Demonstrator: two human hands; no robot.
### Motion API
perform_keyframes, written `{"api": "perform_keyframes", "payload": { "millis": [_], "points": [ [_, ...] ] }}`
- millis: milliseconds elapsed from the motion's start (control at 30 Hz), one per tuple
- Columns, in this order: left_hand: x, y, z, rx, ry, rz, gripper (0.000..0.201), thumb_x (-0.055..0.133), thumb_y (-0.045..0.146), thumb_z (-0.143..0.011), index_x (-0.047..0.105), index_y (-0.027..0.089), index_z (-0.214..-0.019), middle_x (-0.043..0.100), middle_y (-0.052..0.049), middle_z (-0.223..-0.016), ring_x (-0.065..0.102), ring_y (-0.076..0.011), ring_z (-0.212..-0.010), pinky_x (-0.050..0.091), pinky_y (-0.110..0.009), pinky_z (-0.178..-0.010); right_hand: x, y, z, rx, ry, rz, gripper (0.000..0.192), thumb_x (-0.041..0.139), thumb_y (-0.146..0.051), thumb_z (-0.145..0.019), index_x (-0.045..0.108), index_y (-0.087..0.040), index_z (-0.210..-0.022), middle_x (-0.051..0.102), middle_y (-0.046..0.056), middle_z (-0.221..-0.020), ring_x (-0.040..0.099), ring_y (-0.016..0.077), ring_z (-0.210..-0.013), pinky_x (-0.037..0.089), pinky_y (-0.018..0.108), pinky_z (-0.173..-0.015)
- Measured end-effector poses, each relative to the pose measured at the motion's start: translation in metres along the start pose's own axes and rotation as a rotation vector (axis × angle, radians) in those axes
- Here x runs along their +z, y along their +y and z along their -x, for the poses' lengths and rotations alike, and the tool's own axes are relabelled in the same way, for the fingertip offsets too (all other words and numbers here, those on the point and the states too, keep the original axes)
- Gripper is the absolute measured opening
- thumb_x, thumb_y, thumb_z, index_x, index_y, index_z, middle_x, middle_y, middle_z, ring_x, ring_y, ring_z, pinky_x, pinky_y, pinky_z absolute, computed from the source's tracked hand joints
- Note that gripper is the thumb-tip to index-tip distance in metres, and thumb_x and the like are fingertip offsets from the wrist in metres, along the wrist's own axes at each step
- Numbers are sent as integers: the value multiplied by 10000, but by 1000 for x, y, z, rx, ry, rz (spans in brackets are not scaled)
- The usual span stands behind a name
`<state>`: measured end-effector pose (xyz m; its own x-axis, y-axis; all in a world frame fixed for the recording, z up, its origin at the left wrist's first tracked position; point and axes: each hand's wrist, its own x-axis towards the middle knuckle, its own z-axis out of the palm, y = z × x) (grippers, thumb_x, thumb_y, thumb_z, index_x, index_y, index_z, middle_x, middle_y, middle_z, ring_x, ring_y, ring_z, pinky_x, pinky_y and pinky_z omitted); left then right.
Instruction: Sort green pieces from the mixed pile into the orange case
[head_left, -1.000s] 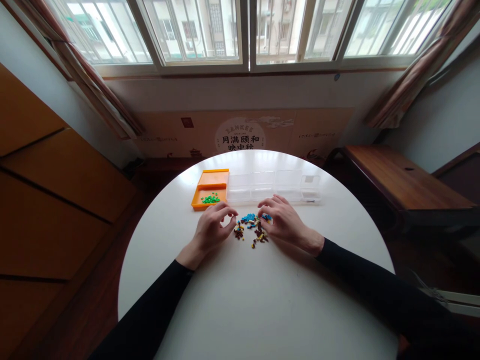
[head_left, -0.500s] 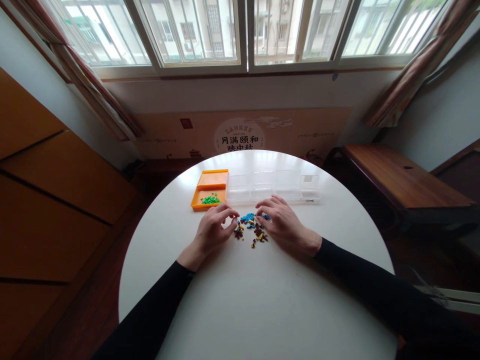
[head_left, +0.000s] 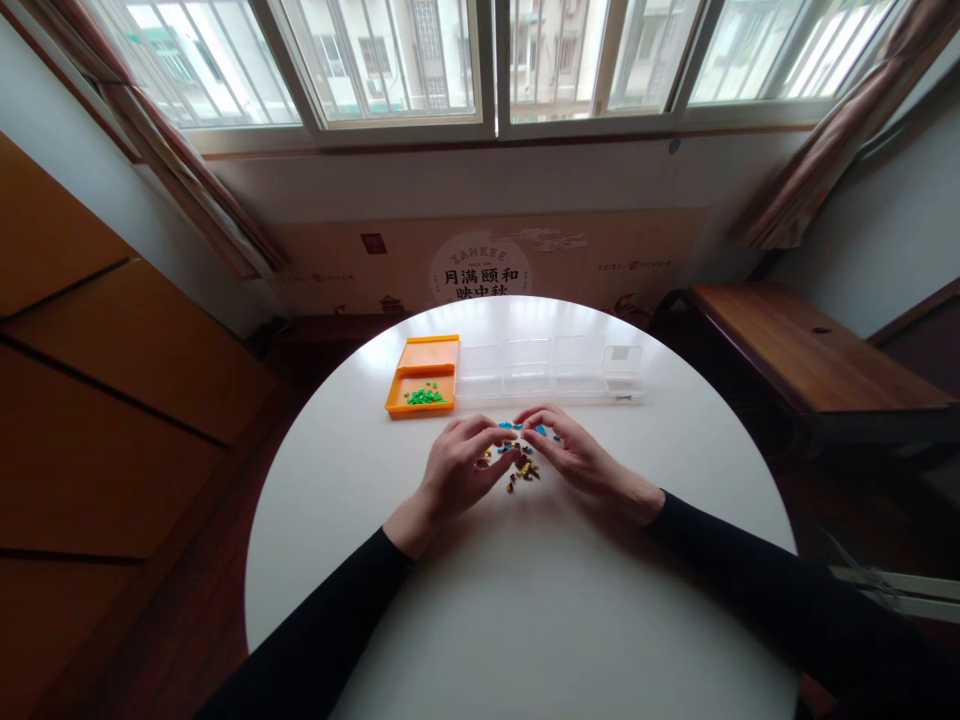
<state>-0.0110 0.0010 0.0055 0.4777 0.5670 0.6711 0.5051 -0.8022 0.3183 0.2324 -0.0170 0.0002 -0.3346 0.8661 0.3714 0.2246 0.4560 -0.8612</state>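
A loose pile of tiny building bricks in blue, brown and yellow lies on the white round table. My left hand reaches over the pile's left side, thumb and index finger apart with a gap between their tips. From the right, my right hand bends over the blue bricks. Its thumb and index fingertips come close together, and whatever they hold is too small to make out. Both hands cover part of the pile, and their fingertips almost meet. Green bricks sit in the near compartment of an orange tray.
Beside the orange tray, a row of clear plastic compartments stretches to the right, behind my hands. The white table has a curved edge. A wooden bench stands at the right, and an orange-brown cabinet at the left.
My left hand has moved right, over the pile and closer to my right hand. The right hand has shifted slightly, its thumb and index fingertips closer together. The whole view has shifted a little.
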Motion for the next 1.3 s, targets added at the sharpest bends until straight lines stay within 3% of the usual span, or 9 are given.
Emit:
{"api": "perform_keyframes", "payload": {
  "millis": [400, 700, 1033, 1300],
  "points": [
    [-6, 6, -3, -25, 8, -1, 87, 795, 361, -1043, 850, 297, -1063, 785, -25, -903, 726, -169, -794, 591, -349, -816, 5, -5, -1, 8, -25, -88, 279, 636, -494, -1129, 740, -240, -1080, 704, 107, -1271, 734, 237, -1135, 684, 389, -945],
    [-6, 3, -1, -6, 43, 31, 62, 797, 294, -1033, 853, 284, -1058, 788, -29, -898, 714, -162, -776, 589, -333, -778, 6, -4, -1, -39, 13, -46, 211, 668, -416, -1123, 795, -247, -1104, 744, 94, -1234, 739, 233, -1134, 652, 402, -990],
    [-7, -6, 1, -182, 96, 212, 82, 803, 327, -1024, 833, 250, -1025, 758, -33, -895, 647, -149, -732, 567, -301, -677, -2, -2, -4, -16, 61, 78, 165, 636, -350, -1114, 761, -245, -1086, 786, 84, -1178, 739, 254, -1133, 584, 427, -1053],
    [-10, -12, 1, -192, 113, 109, 136, 810, 378, -1022, 834, 252, -976, 750, -27, -853, 605, -153, -695, 552, -326, -694, -2, 0, -2, 15, 68, 60, 201, 619, -391, -1115, 756, -246, -1097, 792, 77, -1177, 734, 254, -1126, 573, 415, -1041]
  ]
}}
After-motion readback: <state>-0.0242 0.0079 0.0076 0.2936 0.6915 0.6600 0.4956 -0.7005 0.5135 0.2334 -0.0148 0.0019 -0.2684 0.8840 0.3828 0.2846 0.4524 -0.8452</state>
